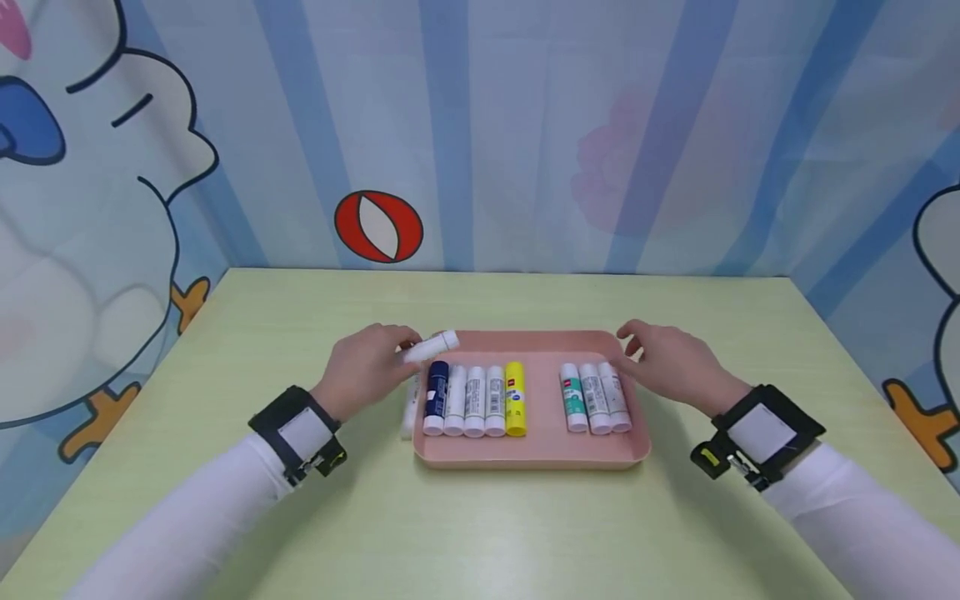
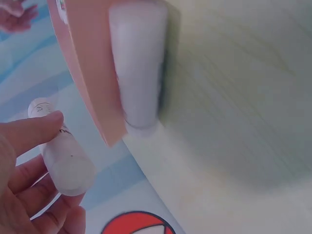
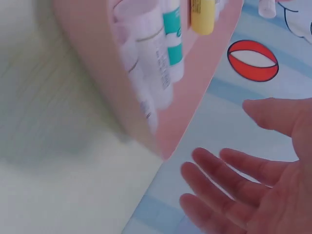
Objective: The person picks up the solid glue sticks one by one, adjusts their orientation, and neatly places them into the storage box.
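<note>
My left hand [image 1: 367, 367] pinches a white glue stick [image 1: 432, 346] between thumb and fingers, held above the left end of a pink tray [image 1: 480, 454]. In the left wrist view this glue stick [image 2: 68, 161] lies tilted in the fingers. Another white glue stick [image 1: 409, 408] lies on the table along the tray's left outer wall. Inside the tray, a navy glue stick [image 1: 436, 400], several white ones and a yellow one [image 1: 515, 400] form a row. My right hand [image 1: 678, 362] is at the tray's right rim, its fingers loosely bent and holding nothing.
At the tray's right side lie a green-labelled glue stick [image 1: 573, 398] and two white ones [image 1: 595, 400]. The tray stands on a pale yellow-green table [image 1: 480, 533]. A blue striped backdrop [image 1: 510, 142] with cartoon prints rises behind the table and along its sides.
</note>
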Demonstrator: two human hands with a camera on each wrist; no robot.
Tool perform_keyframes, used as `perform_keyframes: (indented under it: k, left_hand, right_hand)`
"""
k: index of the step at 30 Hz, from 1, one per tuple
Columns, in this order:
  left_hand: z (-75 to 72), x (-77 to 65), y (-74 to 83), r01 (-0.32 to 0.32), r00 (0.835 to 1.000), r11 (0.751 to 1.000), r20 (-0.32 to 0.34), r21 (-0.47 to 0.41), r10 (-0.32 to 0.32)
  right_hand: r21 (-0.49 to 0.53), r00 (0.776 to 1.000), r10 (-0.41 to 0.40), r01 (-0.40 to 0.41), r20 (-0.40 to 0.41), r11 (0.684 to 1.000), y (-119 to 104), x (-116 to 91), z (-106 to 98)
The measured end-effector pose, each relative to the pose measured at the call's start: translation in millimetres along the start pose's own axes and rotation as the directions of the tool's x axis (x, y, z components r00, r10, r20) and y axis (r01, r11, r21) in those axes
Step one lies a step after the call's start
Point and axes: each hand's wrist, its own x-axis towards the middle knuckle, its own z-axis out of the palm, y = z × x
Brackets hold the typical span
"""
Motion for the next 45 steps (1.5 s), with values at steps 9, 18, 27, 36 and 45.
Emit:
perform_keyframes:
  k: [9, 18, 27, 36, 45]
  left_hand:
    - [4.3, -4.7, 36.3, -0.155, 0.988, 0.988, 0.017, -0.002, 0.155]
    - [8.1, -10.7, 60.2, -0.286, 0.958, 0.957, 0.035, 0.049, 0.285]
    - [12.4, -12.1, 66.1, -0.382, 0.924, 0.918, 0.018, 0.104, 0.382]
    - [15.6, -11.4, 70.9, -0.417, 0.908, 0.904, 0.011, 0.09, 0.418]
    - [16.9, -10.2, 74.7, -0.469, 0.882, 0.88, -0.02, 0.08, 0.472]
  right_hand:
    - [0.063, 0.988, -0.155, 0.156, -0.023, 0.986, -38.7, 0.1, 16.5]
    - [0.103, 0.926, -0.376, 0.376, -0.021, 0.921, -61.7, 1.6, 30.6]
    - [0.123, 0.922, -0.387, 0.381, 0.02, 0.916, -69.3, 1.9, 41.6]
    - [0.099, 0.881, -0.471, 0.473, -0.048, 0.875, -71.5, 3.0, 46.4]
    - [-0.054, 0.87, -0.488, 0.485, -0.075, 0.873, -71.9, 0.7, 42.7]
